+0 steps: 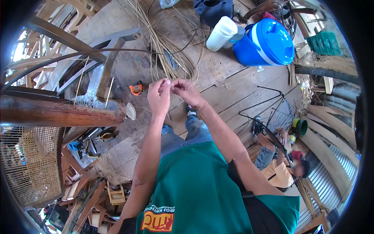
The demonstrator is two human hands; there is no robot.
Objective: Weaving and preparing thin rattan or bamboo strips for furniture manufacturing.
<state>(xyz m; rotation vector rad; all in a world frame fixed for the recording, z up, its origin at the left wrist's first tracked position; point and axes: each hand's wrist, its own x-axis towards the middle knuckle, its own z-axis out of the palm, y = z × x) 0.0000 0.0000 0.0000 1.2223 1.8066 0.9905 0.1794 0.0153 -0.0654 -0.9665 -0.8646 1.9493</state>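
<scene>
My left hand (159, 95) and my right hand (188, 93) meet in front of me, fingertips pinched together and almost touching. Whatever is between the fingers is too thin or too hidden to make out. Just beyond them, a loose bundle of thin, pale rattan strips (159, 41) lies coiled on the wooden floor (218, 87). An orange and black tape measure (136, 88) rests to the left of my left hand.
A dark wooden frame (58, 35) and a thick brown pole (62, 111) stand at left, above a woven cane panel (33, 165). A blue water jug (265, 42) and white pitcher (222, 34) sit far right. Another person (278, 171) works by a black wire frame (278, 113).
</scene>
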